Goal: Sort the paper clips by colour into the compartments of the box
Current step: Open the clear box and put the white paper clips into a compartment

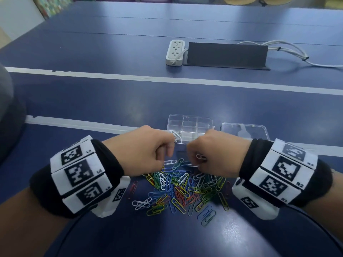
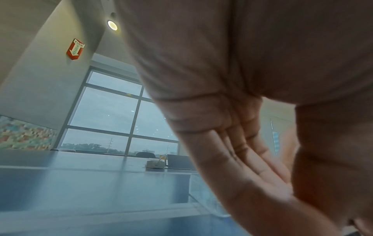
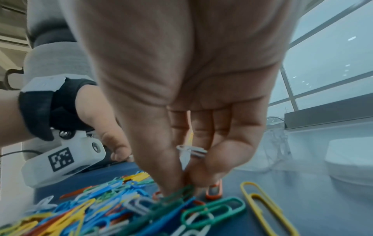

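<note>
Early in the job, I reckon. The clear plastic box w/ six compartments [image 1: 189,127] sits on the dark blue table [image 1: 111,101] just beyond both hands, and only its near-left compartment has anything in it: a few white paper clips [image 1: 176,134]. The other compartments look bare from the head cam. The box's clear lid [image 1: 245,131] lies flat beside it on the right.

Nearly everything is left to do. The mixed pile of coloured wire paper clips [image 1: 181,188] (blue, green, yellow, red/orange, white) lies spread on the table between my wrists, near side of the box, w/ a few strays at the edges.

My right hand [image 1: 215,153] is down on the far edge of the pile, fingers curled. It has a white clip [image 3: 191,150] tucked against the fingers, and thumb + forefinger tips are pinching at the clips under them; I can't tell which one they've got.

My left hand [image 1: 144,149] is curled too, tips at a white clip [image 1: 169,162] on the pile's far edge. Whether it actually has hold of that clip I can't tell; the left wrist cam shows only palm and folded fingers [image 2: 242,143].

Looks like whites are being gathered first; the other colours haven't been started.

Further back: a white power strip [image 1: 175,52] and a dark grey cable cover [image 1: 226,53].
</note>
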The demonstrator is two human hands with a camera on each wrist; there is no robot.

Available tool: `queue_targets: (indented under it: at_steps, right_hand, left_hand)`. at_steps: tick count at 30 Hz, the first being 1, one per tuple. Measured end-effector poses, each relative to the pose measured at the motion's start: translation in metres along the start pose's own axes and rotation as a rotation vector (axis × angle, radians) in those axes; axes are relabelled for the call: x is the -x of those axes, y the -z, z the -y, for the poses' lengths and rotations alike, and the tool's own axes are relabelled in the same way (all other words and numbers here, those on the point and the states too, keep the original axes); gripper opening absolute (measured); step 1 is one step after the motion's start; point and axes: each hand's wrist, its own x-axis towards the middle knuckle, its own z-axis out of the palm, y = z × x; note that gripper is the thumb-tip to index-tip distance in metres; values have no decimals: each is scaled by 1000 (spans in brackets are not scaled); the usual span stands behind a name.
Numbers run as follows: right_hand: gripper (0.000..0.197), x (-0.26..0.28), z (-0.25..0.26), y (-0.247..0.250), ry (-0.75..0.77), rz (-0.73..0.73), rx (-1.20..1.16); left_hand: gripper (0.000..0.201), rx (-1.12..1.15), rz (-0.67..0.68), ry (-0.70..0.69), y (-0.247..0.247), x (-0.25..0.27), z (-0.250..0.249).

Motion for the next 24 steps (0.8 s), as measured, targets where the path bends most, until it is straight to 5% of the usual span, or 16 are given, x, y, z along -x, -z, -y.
queue_targets:
  at_steps: [3,7,14,24]
  right_hand:
    - [21,2,-2,1,8,-13,-11]
    - [38,3,1,5,-8,-27,-77]
    - [15,-8,25,-4,7,-12,-137]
    - [28,-9,27,2,-43,16,-99]
  left_hand:
    - [33,-9,31,-37,-1,5,5]
    - [17,-76,124,3,-5,9,8]
    - [9,-85,154,40,-12,12,8]
    - [11,-155,145,-3,-16,12,8]
